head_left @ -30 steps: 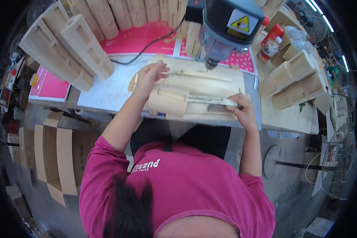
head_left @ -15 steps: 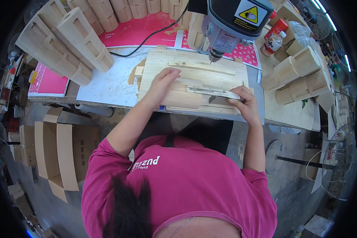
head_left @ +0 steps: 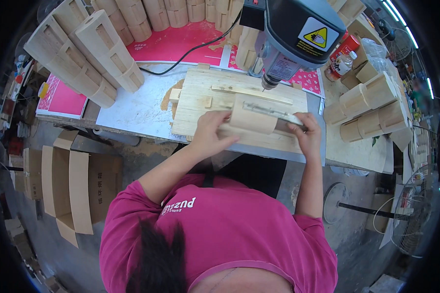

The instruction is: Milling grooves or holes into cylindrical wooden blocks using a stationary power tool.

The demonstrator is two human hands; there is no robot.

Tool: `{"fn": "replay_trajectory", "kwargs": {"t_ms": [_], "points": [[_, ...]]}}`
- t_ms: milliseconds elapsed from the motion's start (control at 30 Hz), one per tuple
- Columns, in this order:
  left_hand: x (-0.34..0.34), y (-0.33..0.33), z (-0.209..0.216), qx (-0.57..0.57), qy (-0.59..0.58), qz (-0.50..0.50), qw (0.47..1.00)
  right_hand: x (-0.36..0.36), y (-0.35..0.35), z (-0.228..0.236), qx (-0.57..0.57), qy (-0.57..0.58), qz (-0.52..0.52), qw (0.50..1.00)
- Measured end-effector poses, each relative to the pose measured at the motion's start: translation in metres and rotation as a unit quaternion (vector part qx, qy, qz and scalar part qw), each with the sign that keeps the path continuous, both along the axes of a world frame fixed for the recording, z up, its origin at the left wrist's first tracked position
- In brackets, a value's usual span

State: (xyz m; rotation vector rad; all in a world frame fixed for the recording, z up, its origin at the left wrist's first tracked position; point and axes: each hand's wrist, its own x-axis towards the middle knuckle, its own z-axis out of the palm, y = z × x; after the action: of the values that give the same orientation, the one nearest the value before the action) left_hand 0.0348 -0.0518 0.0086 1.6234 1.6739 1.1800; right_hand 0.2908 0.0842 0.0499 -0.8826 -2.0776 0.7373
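A pale wooden cylinder (head_left: 252,120), blurred by motion, is tilted over the wooden board under the drill. A long narrow strip (head_left: 271,112), whitish and worn, runs along its upper side. My right hand (head_left: 308,134) is closed on the right end of this strip, thumb in front and fingers behind. At the cylinder's left end is my left hand (head_left: 211,136), its thumb stretched out and its fingers apart; whether the fingertips touch the wood is hard to see. The drill chuck (head_left: 270,81) with its bit hangs just beyond the cylinder.
The wooden board (head_left: 193,100) carries a thin fixed batten (head_left: 252,94) and a small block (head_left: 209,102). Stacked slotted wooden cylinders (head_left: 115,56) stand left, more (head_left: 376,112) lie right. A black cable (head_left: 190,51) crosses the bench. An open cardboard box (head_left: 80,190) sits on the floor.
My left hand has come down and nearer, to the cylinder's left end. The cylinder and strip have tilted and shifted right, with my right hand still on the strip.
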Motion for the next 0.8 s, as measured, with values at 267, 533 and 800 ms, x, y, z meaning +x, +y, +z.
{"fn": "replay_trajectory", "kwargs": {"t_ms": [267,533,800], "points": [[-0.015,0.040,-0.007,0.086,0.207,0.092,0.970,-0.032,0.038,-0.003,0.007,0.007,-0.018,1.000],[-0.038,0.046,-0.014,0.070,0.181,0.026,0.981,-0.034,0.037,0.010,-0.004,-0.019,0.036,0.999],[-0.039,0.050,-0.017,0.076,0.185,0.012,0.980,-0.061,0.089,0.155,0.054,0.198,-0.023,0.979]]}}
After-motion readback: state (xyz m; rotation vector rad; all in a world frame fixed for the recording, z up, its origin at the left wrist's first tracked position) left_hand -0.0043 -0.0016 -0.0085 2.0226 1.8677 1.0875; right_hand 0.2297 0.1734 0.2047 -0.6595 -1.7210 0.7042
